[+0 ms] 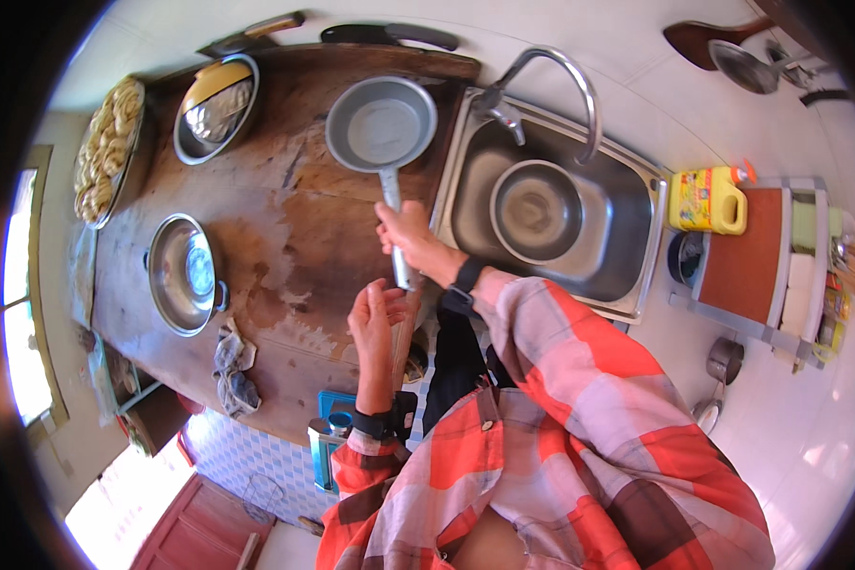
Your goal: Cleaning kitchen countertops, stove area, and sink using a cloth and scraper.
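Observation:
A grey metal frying pan [381,125] rests on the wooden counter [328,235], its handle pointing towards me. Around the middle of that handle, my right hand [407,231] is closed. The handle's end sticks out below the palm, beside the fingertips of my left hand [374,324]. That left hand is held over the counter's front edge with its fingers loosely apart and nothing in it. Right of the pan is a stainless steel sink [616,249] with a round metal basin [538,211] inside.
A curved tap [559,60] arches over the sink. On the counter are a two-handled steel pan [183,274], a crumpled cloth [235,367], stacked bowls [217,107] and a tray of coiled pale bundles [107,153]. A yellow jug [705,199] stands right of the sink.

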`<act>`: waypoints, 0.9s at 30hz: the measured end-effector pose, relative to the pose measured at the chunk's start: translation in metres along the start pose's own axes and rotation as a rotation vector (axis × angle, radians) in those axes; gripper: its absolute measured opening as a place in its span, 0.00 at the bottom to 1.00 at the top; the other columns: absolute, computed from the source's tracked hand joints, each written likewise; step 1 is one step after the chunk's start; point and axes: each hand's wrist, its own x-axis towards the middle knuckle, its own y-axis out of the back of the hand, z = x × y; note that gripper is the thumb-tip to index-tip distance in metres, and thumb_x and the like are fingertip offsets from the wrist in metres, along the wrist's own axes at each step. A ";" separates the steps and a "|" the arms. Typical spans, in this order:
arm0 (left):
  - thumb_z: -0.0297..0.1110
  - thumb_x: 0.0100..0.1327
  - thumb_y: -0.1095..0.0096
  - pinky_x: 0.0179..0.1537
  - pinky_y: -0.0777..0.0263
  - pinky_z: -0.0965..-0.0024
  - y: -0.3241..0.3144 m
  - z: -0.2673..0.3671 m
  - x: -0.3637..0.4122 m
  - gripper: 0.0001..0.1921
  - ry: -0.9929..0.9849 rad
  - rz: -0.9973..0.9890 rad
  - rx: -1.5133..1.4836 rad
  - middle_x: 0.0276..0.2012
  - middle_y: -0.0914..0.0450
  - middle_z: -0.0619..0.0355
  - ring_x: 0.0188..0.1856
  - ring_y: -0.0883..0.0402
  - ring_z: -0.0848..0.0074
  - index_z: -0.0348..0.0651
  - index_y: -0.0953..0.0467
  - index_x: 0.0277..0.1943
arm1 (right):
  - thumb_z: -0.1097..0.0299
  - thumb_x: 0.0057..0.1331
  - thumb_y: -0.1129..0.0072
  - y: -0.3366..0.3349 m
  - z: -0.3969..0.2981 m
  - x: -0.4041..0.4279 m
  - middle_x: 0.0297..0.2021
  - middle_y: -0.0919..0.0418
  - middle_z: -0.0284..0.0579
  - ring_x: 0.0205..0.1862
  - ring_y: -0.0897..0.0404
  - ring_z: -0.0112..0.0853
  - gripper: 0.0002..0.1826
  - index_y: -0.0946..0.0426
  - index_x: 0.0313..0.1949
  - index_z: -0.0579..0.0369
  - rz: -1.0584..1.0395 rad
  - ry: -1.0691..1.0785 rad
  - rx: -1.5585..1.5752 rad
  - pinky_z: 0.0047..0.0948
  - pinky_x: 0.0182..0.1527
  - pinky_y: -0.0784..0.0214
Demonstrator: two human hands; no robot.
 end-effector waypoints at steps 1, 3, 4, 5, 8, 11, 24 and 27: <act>0.44 0.68 0.55 0.28 0.29 0.78 0.001 -0.003 -0.003 0.19 0.005 0.002 0.005 0.32 0.22 0.56 0.30 0.22 0.77 0.35 0.29 0.47 | 0.66 0.60 0.47 0.003 0.003 0.001 0.13 0.34 0.39 0.08 0.38 0.23 0.11 0.36 0.24 0.57 -0.005 0.017 -0.040 0.24 0.09 0.45; 0.42 0.68 0.54 0.28 0.29 0.78 -0.007 0.001 -0.011 0.17 0.030 -0.006 -0.018 0.31 0.22 0.56 0.29 0.22 0.77 0.35 0.30 0.48 | 0.66 0.59 0.46 0.020 -0.002 0.002 0.11 0.37 0.34 0.08 0.40 0.20 0.12 0.37 0.23 0.54 -0.181 -0.008 0.036 0.22 0.08 0.46; 0.41 0.67 0.54 0.26 0.31 0.79 -0.013 -0.011 -0.009 0.16 0.020 -0.026 -0.057 0.30 0.22 0.56 0.27 0.23 0.79 0.35 0.29 0.47 | 0.65 0.59 0.46 0.033 -0.004 0.006 0.11 0.38 0.32 0.08 0.41 0.19 0.12 0.37 0.23 0.52 -0.174 -0.003 0.016 0.21 0.08 0.46; 0.41 0.67 0.53 0.24 0.33 0.81 -0.012 -0.020 -0.005 0.16 0.008 -0.043 -0.094 0.30 0.22 0.56 0.25 0.24 0.80 0.36 0.29 0.46 | 0.65 0.60 0.47 0.032 -0.013 -0.003 0.12 0.37 0.34 0.08 0.40 0.19 0.12 0.37 0.23 0.53 -0.092 0.033 -0.117 0.21 0.09 0.46; 0.40 0.67 0.53 0.24 0.33 0.80 -0.017 -0.018 -0.001 0.16 0.009 -0.056 -0.065 0.29 0.22 0.56 0.25 0.24 0.81 0.34 0.29 0.46 | 0.64 0.61 0.48 0.048 -0.022 -0.003 0.14 0.35 0.37 0.10 0.38 0.20 0.13 0.37 0.24 0.56 -0.068 0.022 -0.199 0.21 0.10 0.44; 0.39 0.68 0.55 0.29 0.30 0.79 -0.002 -0.008 -0.004 0.16 0.034 -0.007 -0.083 0.32 0.22 0.55 0.26 0.24 0.78 0.34 0.31 0.49 | 0.63 0.63 0.49 0.047 -0.019 -0.008 0.16 0.34 0.37 0.11 0.37 0.21 0.13 0.36 0.25 0.58 -0.098 0.002 -0.273 0.22 0.11 0.43; 0.42 0.68 0.54 0.29 0.30 0.79 0.008 -0.013 0.007 0.17 0.023 -0.033 0.035 0.33 0.21 0.56 0.28 0.22 0.78 0.36 0.30 0.48 | 0.63 0.64 0.50 0.082 -0.038 -0.046 0.15 0.34 0.37 0.11 0.37 0.20 0.15 0.36 0.25 0.61 -0.202 0.020 -0.398 0.22 0.12 0.44; 0.40 0.68 0.55 0.27 0.30 0.80 -0.001 -0.010 0.001 0.18 0.031 -0.035 -0.026 0.31 0.22 0.55 0.24 0.24 0.80 0.32 0.30 0.48 | 0.63 0.64 0.50 0.093 -0.043 -0.072 0.15 0.35 0.36 0.11 0.37 0.20 0.14 0.36 0.25 0.60 -0.232 0.052 -0.461 0.21 0.12 0.44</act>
